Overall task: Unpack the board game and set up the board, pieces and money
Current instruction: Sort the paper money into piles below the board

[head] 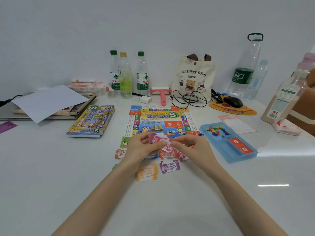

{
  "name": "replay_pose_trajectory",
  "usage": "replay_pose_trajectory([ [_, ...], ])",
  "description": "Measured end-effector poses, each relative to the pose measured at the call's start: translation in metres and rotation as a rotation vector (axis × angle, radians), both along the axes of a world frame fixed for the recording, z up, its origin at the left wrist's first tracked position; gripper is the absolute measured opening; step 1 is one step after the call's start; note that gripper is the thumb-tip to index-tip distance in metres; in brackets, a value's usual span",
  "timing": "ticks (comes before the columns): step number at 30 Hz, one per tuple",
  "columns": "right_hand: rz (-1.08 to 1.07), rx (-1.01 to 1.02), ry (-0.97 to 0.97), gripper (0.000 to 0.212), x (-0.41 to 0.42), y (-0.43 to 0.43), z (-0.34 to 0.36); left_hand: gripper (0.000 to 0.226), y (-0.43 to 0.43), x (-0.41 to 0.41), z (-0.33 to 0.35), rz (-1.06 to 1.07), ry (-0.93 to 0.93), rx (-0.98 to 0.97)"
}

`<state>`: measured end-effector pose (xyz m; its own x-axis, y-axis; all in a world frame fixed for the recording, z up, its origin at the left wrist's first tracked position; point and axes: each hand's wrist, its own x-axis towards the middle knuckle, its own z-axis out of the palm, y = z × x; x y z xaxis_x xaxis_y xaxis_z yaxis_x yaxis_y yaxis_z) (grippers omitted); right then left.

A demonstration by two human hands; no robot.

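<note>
table: white top, everything sits on it.
board: unfolded and flat at mid-table; near edge hidden under the hands.
box: lies flat left of the board, apart from it.
tray: blue, right of the board; red card deck in its near compartment.
left hand: fingers curled round a wad of pink notes, held over the board's near edge.
right hand: thumb and fingers pinch the same pink notes from the right; the two hands are close together, nearly touching.
money piles: sorted by colour just below the board, e.g. orange pile and purple pile side by side; more piles partly hidden under the hands.
pieces: small coloured bits heaped in the tray's far compartment, none visible on the board.
done: box unpacked, board laid, most money sorted, by the look of it.
left: pink notes not yet laid down; pieces and card deck not yet out of the tray.
</note>
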<state>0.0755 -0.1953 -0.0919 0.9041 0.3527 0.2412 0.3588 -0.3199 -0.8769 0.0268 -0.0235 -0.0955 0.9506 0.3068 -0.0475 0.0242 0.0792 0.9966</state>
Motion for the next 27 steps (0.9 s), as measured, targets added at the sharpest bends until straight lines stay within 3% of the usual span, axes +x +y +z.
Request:
replay_pose_trajectory([
  [4, -0.009, 0.07, 0.073, 0.001, 0.002, 0.0015, -0.0026, 0.031, -0.0025, -0.0002, 0.0003, -0.029, 0.003, 0.029],
  [11, -0.056, 0.048, 0.007, 0.003, 0.0043, -0.0018, -0.0079, 0.016, -0.0048, 0.0007, 0.0023, -0.062, 0.045, -0.06],
  [20, -0.047, 0.129, 0.02, 0.005, 0.0002, -0.0024, -0.0058, 0.022, -0.0037, -0.0027, 0.0044, -0.087, 0.042, -0.036],
  [27, -0.067, 0.07, -0.01, 0.02, 0.0032, -0.0021, -0.0071, 0.015, -0.0029, -0.0004, 0.007, -0.089, 0.095, -0.155],
])
